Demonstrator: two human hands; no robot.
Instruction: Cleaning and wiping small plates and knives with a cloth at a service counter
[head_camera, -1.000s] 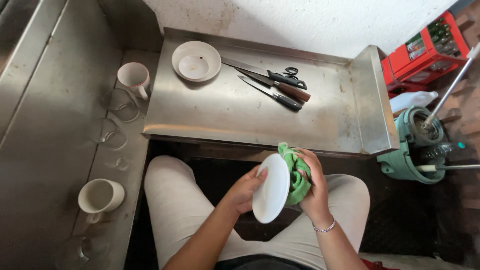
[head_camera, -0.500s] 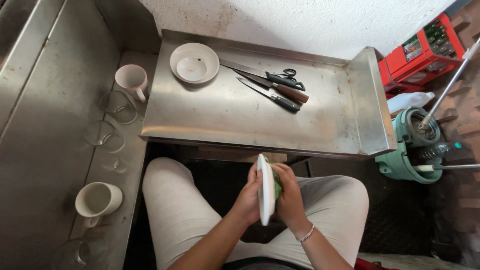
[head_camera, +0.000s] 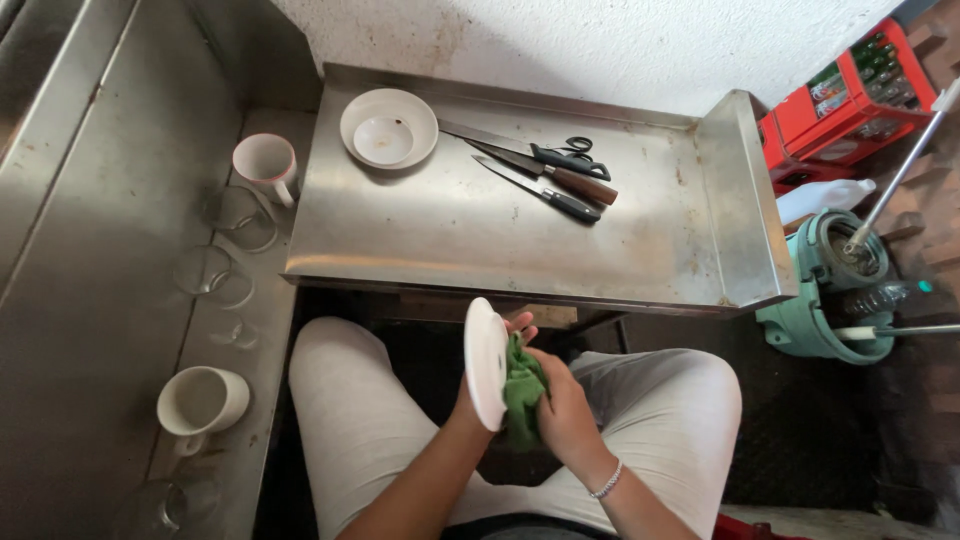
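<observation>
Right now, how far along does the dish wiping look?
On the steel table a bowl stack and three knives lie set out, seemingly done. In hand: the left hand holds a white plate on edge while the right hand presses a green cloth to it. Two mugs and glasses wait on the side counter.

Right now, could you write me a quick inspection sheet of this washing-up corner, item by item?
Surface: steel table, scuffed, raised edges at back and right.
Job's things: white plate held on edge over the lap; green cloth pressed to its right face.
Clutter: bowl in a dish, three knives and scissors on the table; two mugs and clear glasses on the left counter.
Grip: left hand holds the plate; right hand holds the cloth.
Cables: nothing seen.
Surroundings: red bottle crate, green mop bucket, white wall.
</observation>
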